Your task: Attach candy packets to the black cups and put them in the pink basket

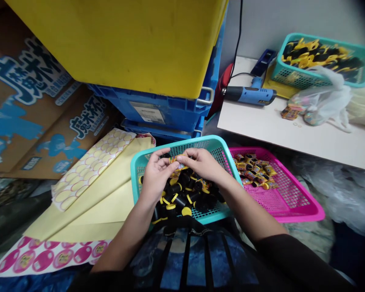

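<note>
My left hand (157, 175) and my right hand (205, 164) meet over the turquoise basket (135, 172) in front of me. Between their fingertips is a small orange-and-yellow printed wrapper (182, 159), pinched from both sides. The fingers partly cover it, and whether anything is inside it cannot be made out. Below, the basket holds many small black canisters (180, 200) with yellow caps, plus a few printed wrappers among them. To the right, a pink basket (304, 209) holds a heap of wrapped canisters (255, 170) at its far end.
Stacked blue crates (170, 111) with a yellow bin (134, 44) rise ahead. On the white table (261, 129) lie a blue heat gun (251, 95), a plastic bag (328, 101) and another turquoise basket (310, 75) of black and yellow parts. Sticker sheets (91, 170) and cardboard (48, 134) are left.
</note>
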`<state>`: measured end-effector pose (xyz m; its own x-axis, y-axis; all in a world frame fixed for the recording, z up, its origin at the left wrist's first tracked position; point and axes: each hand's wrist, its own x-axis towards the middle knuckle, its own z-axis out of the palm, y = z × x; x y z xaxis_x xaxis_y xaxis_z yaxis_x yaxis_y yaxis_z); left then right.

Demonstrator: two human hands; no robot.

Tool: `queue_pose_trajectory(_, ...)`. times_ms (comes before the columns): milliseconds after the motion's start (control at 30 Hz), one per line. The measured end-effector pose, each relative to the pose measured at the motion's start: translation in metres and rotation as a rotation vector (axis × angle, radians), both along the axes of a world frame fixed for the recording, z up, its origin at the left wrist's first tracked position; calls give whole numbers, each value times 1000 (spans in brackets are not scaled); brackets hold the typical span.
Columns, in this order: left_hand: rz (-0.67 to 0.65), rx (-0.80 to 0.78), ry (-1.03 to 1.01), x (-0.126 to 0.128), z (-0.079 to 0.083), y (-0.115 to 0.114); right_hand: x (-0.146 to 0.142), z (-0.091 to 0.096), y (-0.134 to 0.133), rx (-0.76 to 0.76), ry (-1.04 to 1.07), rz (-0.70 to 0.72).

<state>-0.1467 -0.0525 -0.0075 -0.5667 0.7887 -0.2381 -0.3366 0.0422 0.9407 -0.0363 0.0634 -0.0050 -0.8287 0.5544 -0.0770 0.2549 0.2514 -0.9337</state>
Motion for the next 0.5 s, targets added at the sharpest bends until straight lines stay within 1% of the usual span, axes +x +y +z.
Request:
queue_pose_trajectory(67, 4, -21, 7, -4, -1, 0, 0, 2, 2, 14, 25, 2)
queue_pose_trajectory(167, 109, -45, 20, -13, -6, -2, 5, -1, 3, 76, 60, -1)
queue_pose_trajectory(200, 150, -52, 32, -15, -7, -3, 7, -5, 2, 114, 28, 48)
queue_pose_trajectory(267, 202, -72, 65, -20, -10, -7, 13, -19, -6, 225, -84, 245)
queue_pose_trajectory(333, 210, -103, 100, -22, -13, -10, 17, -36, -19, 354, -183, 425)
queue_pose_trajectory(367, 203, -113, 113, -23, -14, -12, 19, -44, -26, 405, -208, 463)
queue_pose_trajectory(400, 192, -117, 119, -23, -15, -14, 20, -51, -32, 436, -216, 459)
queue_pose_trajectory(433, 179, -117, 118, -23, -16, -16, 22, -56, -37, 435, -204, 428)
queue_pose_trajectory(467, 166, -117, 110, -23, -17, -19, 24, -59, -39, 392, -169, 386)
queue_pose_trajectory(500, 155, -117, 96, -23, -19, -21, 27, -60, -39, 304, -116, 339)
